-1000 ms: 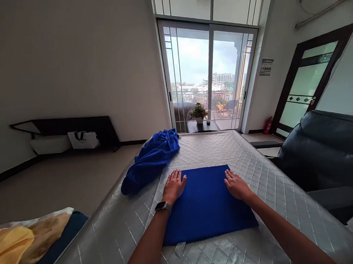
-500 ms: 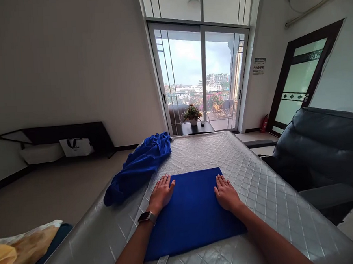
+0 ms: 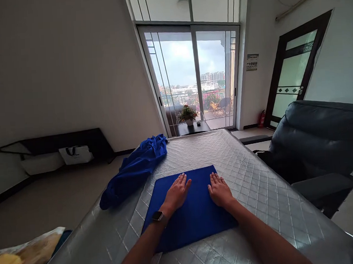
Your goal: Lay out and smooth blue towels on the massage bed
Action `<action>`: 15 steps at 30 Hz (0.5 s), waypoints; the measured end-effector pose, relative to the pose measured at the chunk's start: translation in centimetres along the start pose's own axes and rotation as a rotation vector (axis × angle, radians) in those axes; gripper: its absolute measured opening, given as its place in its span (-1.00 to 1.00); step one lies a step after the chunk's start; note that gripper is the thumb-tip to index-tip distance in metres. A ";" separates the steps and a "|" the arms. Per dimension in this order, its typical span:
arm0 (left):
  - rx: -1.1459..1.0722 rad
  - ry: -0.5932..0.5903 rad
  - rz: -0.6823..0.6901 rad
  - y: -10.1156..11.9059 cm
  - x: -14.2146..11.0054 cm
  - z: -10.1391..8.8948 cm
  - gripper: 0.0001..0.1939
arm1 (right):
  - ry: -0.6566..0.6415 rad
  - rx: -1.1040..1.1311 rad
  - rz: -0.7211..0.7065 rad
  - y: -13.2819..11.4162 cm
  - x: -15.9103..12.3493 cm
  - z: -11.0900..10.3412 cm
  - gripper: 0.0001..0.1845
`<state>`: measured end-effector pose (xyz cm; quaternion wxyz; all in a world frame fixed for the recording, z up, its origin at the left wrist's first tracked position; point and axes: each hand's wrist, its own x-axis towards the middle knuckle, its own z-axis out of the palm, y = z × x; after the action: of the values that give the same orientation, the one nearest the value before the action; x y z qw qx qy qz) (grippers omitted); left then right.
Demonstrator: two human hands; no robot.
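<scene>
A flat, folded piece of blue cloth (image 3: 196, 221) lies on the silver quilted cover (image 3: 240, 176) in front of me. My left hand (image 3: 177, 192), with a watch (image 3: 157, 216) on its wrist, rests palm down on the left-middle part of the cloth, fingers stretched out. Along the cloth's right edge lies my right hand (image 3: 219, 189), also flat with its fingers straight. Neither hand grasps anything. Further off to the left, a crumpled blue cloth (image 3: 137, 165) is heaped at the edge of the cover.
To the right stands a dark leather armchair (image 3: 318, 136). A potted plant (image 3: 188, 115) sits on a small dark table beyond the far edge, before glass sliding doors (image 3: 173, 69). A plastic-wrapped bundle (image 3: 29, 254) is at the lower left, and a white bag (image 3: 76, 154) lies near the wall.
My left hand has slid right, from the folded cloth's left edge onto its surface. My right hand stays at the right edge. The view has turned slightly.
</scene>
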<state>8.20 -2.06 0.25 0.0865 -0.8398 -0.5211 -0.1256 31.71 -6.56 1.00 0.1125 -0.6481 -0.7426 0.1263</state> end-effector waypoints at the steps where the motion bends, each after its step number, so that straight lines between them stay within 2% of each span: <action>1: -0.019 -0.006 0.061 1.9 0.3 0.5 -0.39 | 0.007 -0.006 -0.002 0.1 0.0 0.1 -0.27; 4: -0.078 -0.007 0.118 6.8 0.8 2.1 -0.35 | 0.019 -0.039 -0.017 0.3 0.1 0.4 -0.29; 7: -0.106 0.010 0.131 9.1 0.9 3.0 -0.35 | 0.015 -0.069 -0.040 0.6 0.1 0.6 -0.30; 10: -0.101 -0.016 0.087 8.6 0.5 2.9 -0.33 | 0.013 -0.056 -0.036 0.6 0.1 0.5 -0.29; 15: -0.066 -0.079 -0.019 4.1 -1.2 1.9 -0.30 | 0.014 -0.022 -0.004 0.2 -0.1 0.1 -0.27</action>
<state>11.65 -4.35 -1.99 0.0368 -0.8414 -0.5277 -0.1102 31.83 -6.61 0.81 0.1109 -0.6486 -0.7444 0.1135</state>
